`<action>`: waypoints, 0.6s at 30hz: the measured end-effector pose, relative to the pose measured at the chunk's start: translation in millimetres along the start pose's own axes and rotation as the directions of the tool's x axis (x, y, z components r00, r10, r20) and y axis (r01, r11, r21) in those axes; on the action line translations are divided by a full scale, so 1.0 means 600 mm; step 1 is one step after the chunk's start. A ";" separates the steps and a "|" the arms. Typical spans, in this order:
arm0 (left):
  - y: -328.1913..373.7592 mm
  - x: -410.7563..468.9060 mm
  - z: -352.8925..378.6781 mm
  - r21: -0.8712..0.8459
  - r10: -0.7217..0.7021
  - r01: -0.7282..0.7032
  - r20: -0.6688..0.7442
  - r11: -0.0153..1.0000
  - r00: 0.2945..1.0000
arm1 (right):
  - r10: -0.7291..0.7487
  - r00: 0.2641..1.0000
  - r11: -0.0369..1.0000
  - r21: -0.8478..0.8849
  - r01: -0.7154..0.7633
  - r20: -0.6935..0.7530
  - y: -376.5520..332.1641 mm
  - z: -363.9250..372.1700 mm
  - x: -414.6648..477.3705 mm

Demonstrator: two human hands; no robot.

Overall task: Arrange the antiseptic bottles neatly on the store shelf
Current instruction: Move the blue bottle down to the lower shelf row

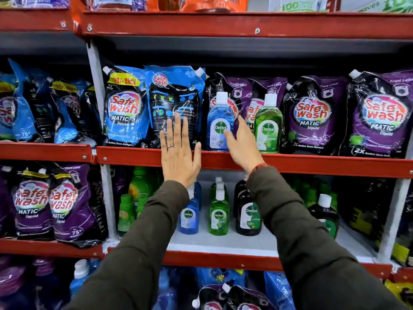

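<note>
A blue Dettol bottle (219, 121) and a green Dettol bottle (268, 126) stand upright on the upper red shelf (312, 164), in front of purple pouches. My right hand (242, 145) is open between them, its thumb touching the blue bottle's label. My left hand (178, 151) is open and flat, fingers up, just left of the blue bottle, in front of a blue pouch. On the white shelf below (223, 243) stand a blue bottle (188, 217), a green bottle (219, 212), a brown bottle (249, 214) and another brown bottle (326, 215), with more behind them.
Blue Safewash pouches (127, 108) fill the upper shelf at left and purple Safewash pouches (312, 115) at right. Green bottles (134, 198) stand at the lower shelf's left and back right. White uprights (98, 90) divide the bays. More pouches lie on the bottom shelf.
</note>
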State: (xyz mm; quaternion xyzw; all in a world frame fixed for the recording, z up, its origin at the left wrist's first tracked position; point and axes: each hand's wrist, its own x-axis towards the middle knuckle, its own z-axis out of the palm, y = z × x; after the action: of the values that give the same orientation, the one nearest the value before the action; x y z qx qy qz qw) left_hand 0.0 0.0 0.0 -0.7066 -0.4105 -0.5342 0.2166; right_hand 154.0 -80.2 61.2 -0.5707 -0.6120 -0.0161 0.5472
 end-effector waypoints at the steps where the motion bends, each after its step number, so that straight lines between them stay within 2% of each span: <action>1: -0.005 0.000 0.002 0.000 -0.013 0.013 0.011 1.000 1.000 | 0.056 0.998 0.998 0.034 -0.057 0.036 0.003 0.002 0.011; 4: -0.014 -0.003 0.009 0.010 -0.016 0.015 0.025 1.000 1.000 | 0.138 0.984 0.989 0.039 -0.143 0.117 0.008 -0.002 0.029; 6: -0.014 -0.004 0.014 0.006 -0.007 0.007 0.015 1.000 1.000 | 0.160 0.981 0.982 0.087 -0.170 0.113 0.011 0.000 0.032; 13: -0.018 -0.002 0.019 0.030 -0.005 0.005 0.003 1.000 1.000 | 0.123 0.992 0.959 0.254 -0.128 0.037 0.009 0.002 0.034; 18: -0.020 -0.004 0.019 0.037 -0.001 0.001 -0.002 0.999 1.000 | 0.081 0.996 0.954 0.289 -0.086 0.032 -0.016 -0.015 0.024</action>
State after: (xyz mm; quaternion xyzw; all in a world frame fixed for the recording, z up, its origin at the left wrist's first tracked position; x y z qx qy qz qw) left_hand -3.5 14.8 -7.5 -0.7016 -0.4206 -0.5272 0.2300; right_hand 156.5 -79.9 80.6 -0.5099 -0.5886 0.1026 0.6189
